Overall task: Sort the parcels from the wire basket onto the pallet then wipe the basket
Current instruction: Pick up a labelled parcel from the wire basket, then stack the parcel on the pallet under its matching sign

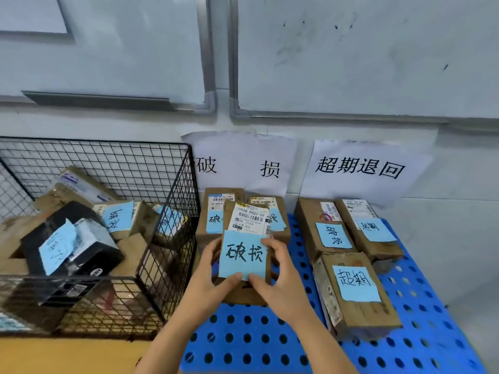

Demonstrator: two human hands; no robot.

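In the head view you hold a cardboard parcel point(249, 220) in both hands, just below the middle of the picture. Your left hand point(208, 282) has its fingers point(216, 245) curled round the parcel's left edge. Your right hand point(280, 282) wraps its right edge the same way. Both thumbs press the lower edge of the blue note point(241, 256) stuck on the parcel's face, which reads 破损. The parcel is over the near left part of the blue pallet point(256, 344); you cannot tell whether its bottom end touches the pallet.

Just behind it, toward 12 o'clock, two more parcels, one point(216, 203) on the left and one point(278, 211) on the right, lie on the pallet with blue notes. They sit under a paper sign point(237, 163) on the wall that also reads 破损.

At 1 o'clock a second sign point(361, 168) reads 超期退回. Below it, at 3 o'clock from your hands, three parcels lie close together. Two are at the back, one point(324, 230) beside the other point(370, 225). A larger one point(353, 287) is in front of them, with a note reading 超期.

At 9 o'clock the black wire basket point(108, 163) stands just beside the pallet. It holds several parcels piled at angles, among them a black parcel point(62, 217) and a cardboard one point(118, 215), both with blue notes.
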